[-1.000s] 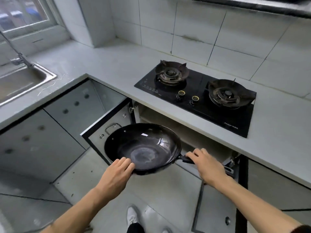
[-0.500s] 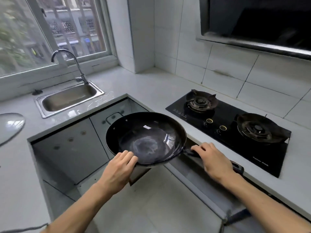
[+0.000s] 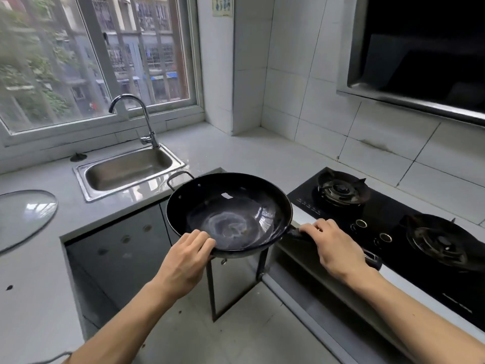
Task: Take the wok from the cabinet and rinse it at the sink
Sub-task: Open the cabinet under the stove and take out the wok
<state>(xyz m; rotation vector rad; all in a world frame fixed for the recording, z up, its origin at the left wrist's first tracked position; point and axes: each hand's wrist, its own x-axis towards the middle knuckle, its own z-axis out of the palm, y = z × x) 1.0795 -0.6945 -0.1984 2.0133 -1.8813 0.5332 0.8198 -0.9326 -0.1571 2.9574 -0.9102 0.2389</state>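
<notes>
Above the open cabinet, both hands hold the wok (image 3: pixel 229 214) — round, glossy black.

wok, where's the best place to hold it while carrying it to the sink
Grip the wok by its long dark handle from the stove side, as the right hand does. The left hand steadies the near rim. The small loop handle on the far side, toward the sink, is a second grip.

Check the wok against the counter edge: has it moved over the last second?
Yes. The wok has risen from below the countertop, by the open cabinet, to counter level, nearer the sink. Both hands hold it.
</notes>
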